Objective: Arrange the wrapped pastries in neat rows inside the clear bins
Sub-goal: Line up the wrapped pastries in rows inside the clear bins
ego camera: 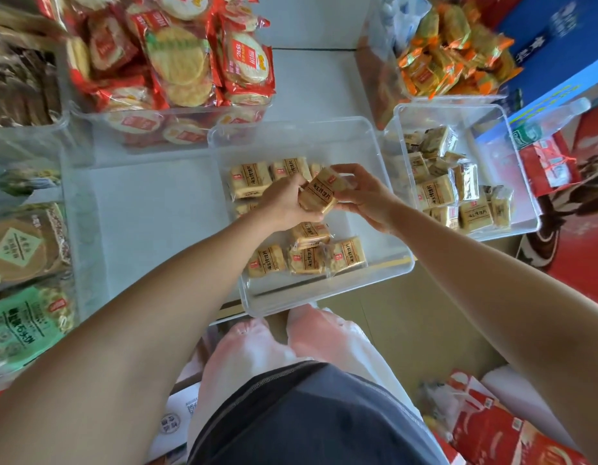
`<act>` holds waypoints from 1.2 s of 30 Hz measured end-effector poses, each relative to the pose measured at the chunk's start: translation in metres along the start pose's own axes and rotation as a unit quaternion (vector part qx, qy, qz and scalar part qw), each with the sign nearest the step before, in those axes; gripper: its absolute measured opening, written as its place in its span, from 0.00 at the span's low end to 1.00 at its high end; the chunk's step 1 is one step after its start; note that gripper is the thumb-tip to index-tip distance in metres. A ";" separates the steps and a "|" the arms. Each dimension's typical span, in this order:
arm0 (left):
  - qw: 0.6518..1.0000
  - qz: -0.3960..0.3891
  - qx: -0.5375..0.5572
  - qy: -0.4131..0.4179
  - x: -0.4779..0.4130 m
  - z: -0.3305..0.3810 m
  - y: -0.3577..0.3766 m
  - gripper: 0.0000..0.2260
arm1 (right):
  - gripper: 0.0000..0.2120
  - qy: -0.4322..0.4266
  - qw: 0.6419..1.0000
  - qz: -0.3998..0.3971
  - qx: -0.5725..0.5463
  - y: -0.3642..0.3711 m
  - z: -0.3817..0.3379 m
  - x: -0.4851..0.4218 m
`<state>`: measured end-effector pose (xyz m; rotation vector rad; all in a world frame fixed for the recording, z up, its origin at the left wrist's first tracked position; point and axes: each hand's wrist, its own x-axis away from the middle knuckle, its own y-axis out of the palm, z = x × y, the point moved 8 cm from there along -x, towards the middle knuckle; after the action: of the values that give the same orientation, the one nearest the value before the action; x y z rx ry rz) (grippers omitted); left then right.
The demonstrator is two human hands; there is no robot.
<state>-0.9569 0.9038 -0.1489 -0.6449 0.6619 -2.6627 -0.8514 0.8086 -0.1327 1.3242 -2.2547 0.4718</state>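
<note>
A tan wrapped pastry point(319, 193) is held over the middle clear bin point(391, 243) by both hands. My left hand point(285, 204) grips its near left side and my right hand point(364, 196) grips its far right end. Several more wrapped pastries lie flat in that bin: a row at the back point(250, 179) and a group at the front point(306, 253). A second clear bin point(522, 182) to the right holds a loose pile of the same pastries point(435, 193).
A bin of red-wrapped rice crackers point(176, 62) stands at the back left, and orange snack packs point(455, 52) at the back right. Green and brown bags point(19, 280) lie left. Blue boxes point(559, 45) and red packages point(485, 427) crowd the right side.
</note>
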 end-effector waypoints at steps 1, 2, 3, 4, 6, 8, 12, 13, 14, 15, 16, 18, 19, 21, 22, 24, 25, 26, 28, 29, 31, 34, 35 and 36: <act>1.000 -0.001 0.002 -0.004 0.000 -0.001 0.000 0.31 | 0.22 -0.004 1.000 0.010 0.022 0.000 -0.002 0.000; 1.000 -0.009 0.022 -0.013 -0.002 -0.004 0.001 0.32 | 0.22 -0.006 0.999 0.022 0.030 -0.001 -0.003 0.000; 0.998 -0.026 0.058 -0.025 -0.002 -0.007 0.003 0.32 | 0.22 -0.008 0.999 0.032 0.033 -0.001 -0.004 -0.001; 0.994 -0.042 0.097 -0.035 -0.002 -0.008 0.004 0.33 | 0.22 -0.013 0.998 0.038 0.040 -0.002 -0.006 -0.002; 0.987 -0.057 0.145 -0.046 -0.003 -0.010 0.004 0.32 | 0.23 -0.016 0.998 0.030 0.060 -0.001 -0.009 -0.005; 0.987 -0.058 0.146 -0.036 -0.005 -0.008 0.001 0.27 | 0.24 -0.016 0.995 0.004 0.094 0.001 -0.011 -0.008; 0.987 -0.025 0.139 -0.078 -0.014 -0.023 -0.001 0.19 | 0.28 -0.028 0.989 0.053 0.136 -0.010 -0.010 -0.011; 0.984 -0.020 0.151 -0.091 -0.016 -0.027 0.000 0.19 | 0.28 -0.036 0.985 0.069 0.151 -0.012 -0.010 -0.010; 0.981 -0.014 0.164 -0.099 -0.019 -0.028 0.000 0.18 | 0.29 -0.044 0.981 0.076 0.175 -0.012 -0.010 -0.009; 0.981 -0.005 0.168 -0.101 -0.021 -0.028 0.000 0.16 | 0.30 -0.052 0.975 0.075 0.204 -0.009 -0.010 -0.008; 0.982 0.000 0.164 -0.098 -0.024 -0.027 0.000 0.15 | 0.32 -0.062 0.968 0.071 0.232 -0.005 -0.010 -0.007; 0.980 -0.006 0.172 -0.097 -0.027 -0.023 0.005 0.14 | 0.35 -0.086 0.954 0.074 0.276 0.001 -0.011 -0.009; 0.978 -0.022 0.186 -0.097 -0.026 -0.020 0.008 0.15 | 0.35 -0.098 0.944 0.083 0.303 0.001 -0.012 -0.011; 0.978 -0.048 0.184 -0.081 -0.026 -0.017 0.014 0.18 | 0.32 -0.114 0.908 0.111 0.387 -0.006 -0.014 -0.014; 0.988 -0.041 0.137 -0.062 -0.025 -0.016 0.011 0.19 | 0.30 -0.113 0.889 0.123 0.427 -0.011 -0.014 -0.015; 0.995 0.036 -0.097 0.008 -0.024 -0.009 -0.008 0.20 | 0.29 -0.106 0.856 0.139 0.486 -0.019 -0.013 -0.015; 0.970 0.076 -0.225 0.057 -0.022 -0.002 -0.014 0.20 | 0.28 -0.108 0.836 0.147 0.518 -0.021 -0.013 -0.015; 0.942 0.084 -0.310 0.099 -0.022 0.003 -0.013 0.22 | 0.27 -0.113 0.812 0.154 0.551 -0.021 -0.013 -0.014; 0.915 0.008 -0.386 0.119 -0.025 -0.005 0.003 0.30 | 0.23 -0.113 0.772 0.156 0.605 -0.020 -0.010 -0.017; 0.908 -0.043 -0.402 0.105 -0.027 -0.013 0.012 0.34 | 0.20 -0.109 0.757 0.153 0.626 -0.018 -0.007 -0.019; 0.889 -0.101 -0.442 0.064 -0.030 -0.031 0.025 0.35 | 0.18 -0.094 0.741 0.147 0.649 -0.015 0.000 -0.025; 0.880 -0.096 -0.463 0.045 -0.032 -0.042 0.028 0.36 | 0.16 -0.078 0.744 0.142 0.648 -0.013 0.012 -0.037; 0.879 -0.094 -0.465 0.042 -0.032 -0.042 0.027 0.36 | 0.16 -0.079 0.748 0.137 0.644 -0.012 0.015 -0.040; 0.879 -0.094 -0.466 0.040 -0.032 -0.042 0.027 0.36 | 0.16 -0.081 0.753 0.134 0.639 -0.010 0.018 -0.044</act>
<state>-0.9452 0.9096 -0.2069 -0.8421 2.0395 -2.4039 -0.8282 0.8259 -0.1712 1.5442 -2.1826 2.3828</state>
